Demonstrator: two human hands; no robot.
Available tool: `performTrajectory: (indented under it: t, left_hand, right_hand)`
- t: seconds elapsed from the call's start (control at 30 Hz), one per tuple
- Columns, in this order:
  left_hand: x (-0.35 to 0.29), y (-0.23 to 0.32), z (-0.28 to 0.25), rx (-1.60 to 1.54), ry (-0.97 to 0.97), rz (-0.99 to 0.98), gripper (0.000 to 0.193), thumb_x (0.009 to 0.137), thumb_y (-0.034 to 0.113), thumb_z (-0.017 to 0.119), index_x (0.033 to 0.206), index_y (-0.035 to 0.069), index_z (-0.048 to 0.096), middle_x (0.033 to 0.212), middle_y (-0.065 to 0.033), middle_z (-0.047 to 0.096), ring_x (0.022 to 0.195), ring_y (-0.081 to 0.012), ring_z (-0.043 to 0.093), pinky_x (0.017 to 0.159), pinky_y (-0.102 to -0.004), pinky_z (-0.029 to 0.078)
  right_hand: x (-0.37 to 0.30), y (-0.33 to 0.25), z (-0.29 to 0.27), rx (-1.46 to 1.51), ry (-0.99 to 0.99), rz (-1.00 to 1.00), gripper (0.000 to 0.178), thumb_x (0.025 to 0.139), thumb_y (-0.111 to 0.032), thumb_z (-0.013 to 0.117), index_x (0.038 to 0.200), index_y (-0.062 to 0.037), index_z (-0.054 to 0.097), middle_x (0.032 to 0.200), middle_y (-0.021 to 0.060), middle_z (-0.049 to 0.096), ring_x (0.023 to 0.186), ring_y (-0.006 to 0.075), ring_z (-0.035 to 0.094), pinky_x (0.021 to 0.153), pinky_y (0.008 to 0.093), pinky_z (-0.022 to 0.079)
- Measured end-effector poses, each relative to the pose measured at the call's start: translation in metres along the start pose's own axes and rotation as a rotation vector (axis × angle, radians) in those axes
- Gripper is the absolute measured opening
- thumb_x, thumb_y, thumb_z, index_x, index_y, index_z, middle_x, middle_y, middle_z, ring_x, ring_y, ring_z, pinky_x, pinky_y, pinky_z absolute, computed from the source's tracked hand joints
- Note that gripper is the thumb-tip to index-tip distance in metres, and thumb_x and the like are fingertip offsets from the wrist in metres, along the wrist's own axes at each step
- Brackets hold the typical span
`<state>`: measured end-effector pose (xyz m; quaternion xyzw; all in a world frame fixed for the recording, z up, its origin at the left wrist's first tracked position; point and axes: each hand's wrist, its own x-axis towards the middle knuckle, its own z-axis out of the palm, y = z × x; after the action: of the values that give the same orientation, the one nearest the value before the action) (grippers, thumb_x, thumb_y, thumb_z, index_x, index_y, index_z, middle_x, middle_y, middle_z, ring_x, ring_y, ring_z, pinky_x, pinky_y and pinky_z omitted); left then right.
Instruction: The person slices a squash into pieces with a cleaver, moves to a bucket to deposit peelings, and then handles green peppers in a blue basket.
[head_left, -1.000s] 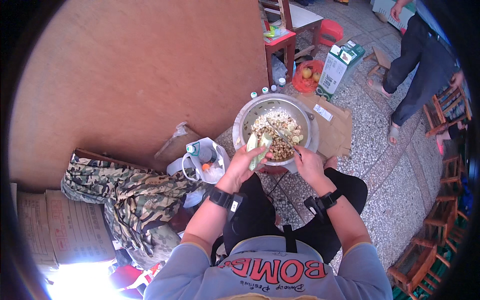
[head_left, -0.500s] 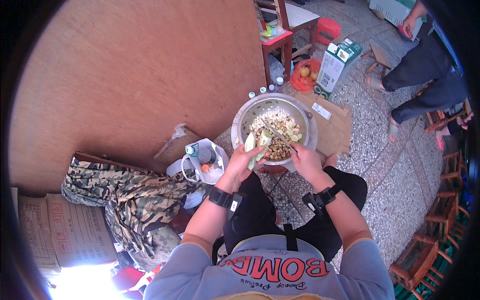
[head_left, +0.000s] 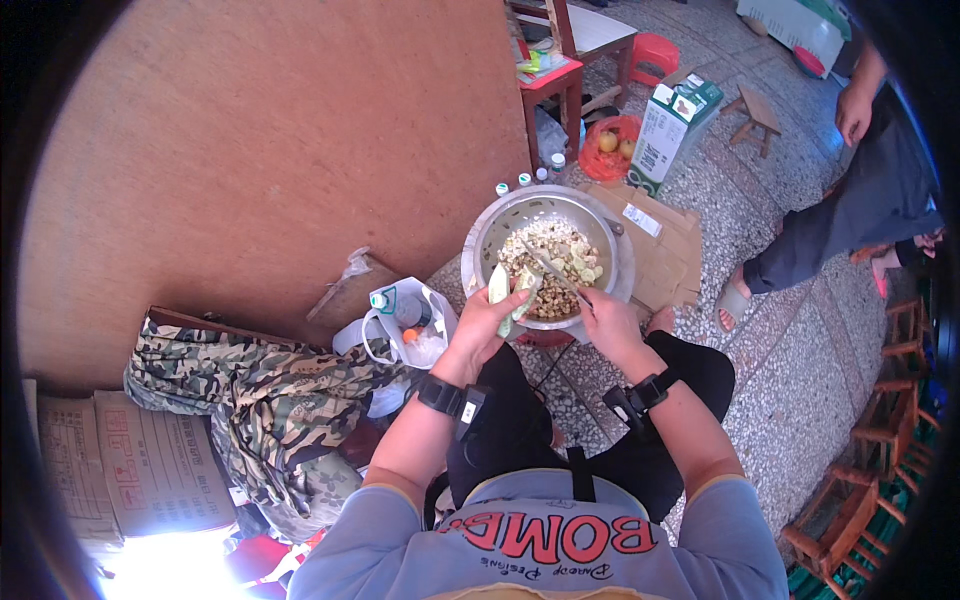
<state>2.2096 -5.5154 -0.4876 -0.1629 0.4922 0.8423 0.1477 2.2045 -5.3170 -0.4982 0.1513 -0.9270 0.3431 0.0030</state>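
Over a wide metal bowl (head_left: 500, 215), my left hand (head_left: 480, 325) is closed around split lengths of a pale green, cucumber-like vegetable (head_left: 499, 284). My right hand (head_left: 612, 325) grips a knife (head_left: 547, 265) by its handle, which the fingers mostly cover. Its blade slants up and to the left across the bowl, close to the held pieces. Inside lies a heap of chopped food (head_left: 555, 240): whitish bits at the far side, brownish cubes nearer me and pale slices to the right.
Small capped bottles (head_left: 525, 180) stand behind the bowl, and flattened cardboard (head_left: 665, 245) lies right of it. A white bag (head_left: 430, 300) sits to the left, near camouflage cloth (head_left: 270, 390). Beyond are a red bag of fruit (head_left: 608, 145) and a carton (head_left: 665, 130). Another person's leg (head_left: 835, 240) is at right.
The other person at the right has shifted, with a leg now nearer and the hand lowered away from a red object. My hands, the knife and the vegetable have hardly moved.
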Motion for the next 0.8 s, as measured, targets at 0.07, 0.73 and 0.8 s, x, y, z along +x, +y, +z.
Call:
performTrajectory:
  t: [0.07,0.73,0.8]
  left_hand:
    - [0.001,0.0,-0.001,-0.014,0.029,-0.021,0.022,0.079,0.003,0.057,0.1,0.002,0.051,0.084,-0.0061,0.058,0.068,-0.0133,0.056,0.056,-0.0242,0.046]
    - [0.01,-0.019,-0.019,-0.081,-0.022,0.002,0.024,0.079,0.002,0.055,0.103,-0.001,0.05,0.09,-0.0076,0.057,0.073,-0.0149,0.056,0.066,-0.0254,0.048]
    - [0.007,-0.019,-0.01,-0.118,0.086,0.047,0.024,0.079,0.001,0.054,0.102,-0.001,0.05,0.09,-0.0077,0.057,0.075,-0.016,0.056,0.066,-0.0268,0.048]
  right_hand:
    - [-0.002,-0.003,0.0,0.036,0.065,0.01,0.024,0.075,-0.011,0.052,0.097,-0.004,0.057,0.084,0.0165,0.06,0.074,0.0321,0.058,0.065,0.0401,0.047]
    - [-0.007,-0.013,0.007,0.049,0.124,-0.205,0.031,0.073,-0.011,0.055,0.103,-0.0031,0.053,0.09,0.0146,0.058,0.076,0.0302,0.058,0.063,0.0377,0.047]
    - [-0.008,-0.037,-0.005,0.024,0.028,-0.237,0.036,0.072,-0.008,0.056,0.108,-0.0054,0.052,0.087,0.0134,0.058,0.075,0.0324,0.057,0.065,0.0382,0.047]
